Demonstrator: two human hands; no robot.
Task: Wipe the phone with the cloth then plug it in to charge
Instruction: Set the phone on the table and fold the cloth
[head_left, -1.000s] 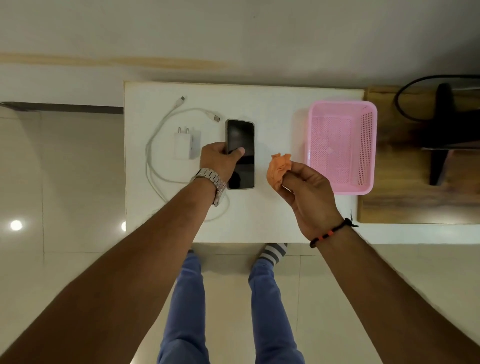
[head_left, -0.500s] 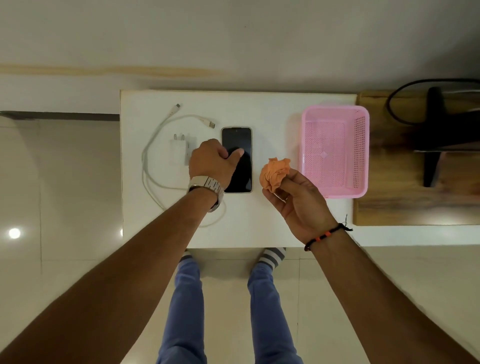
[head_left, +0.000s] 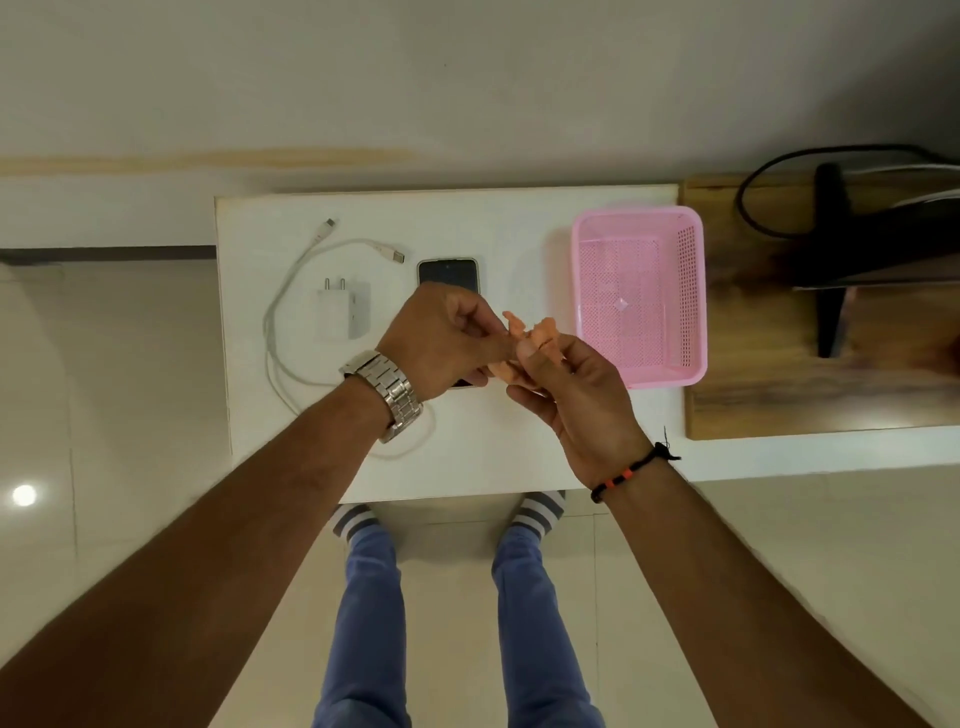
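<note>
A dark phone (head_left: 448, 273) lies flat on the white table (head_left: 498, 234), mostly hidden under my left hand. Both hands meet above the table and pinch a small crumpled orange cloth (head_left: 540, 332) between them. My left hand (head_left: 441, 338), with a metal watch at the wrist, pinches the cloth's left part. My right hand (head_left: 576, 400), with a beaded bracelet, grips its right part. A white charger plug (head_left: 340, 312) and a looped white cable (head_left: 291, 317) lie to the left of the phone.
A pink plastic basket (head_left: 693, 301) stands right of the hands. Further right a wooden board (head_left: 779, 405) carries a black stand (head_left: 831, 260) and a black cable. My legs and the tiled floor show below the table's near edge.
My left hand has let go of the phone and moved right to the cloth. My right hand brought the cloth closer, and both hands now hold it.
</note>
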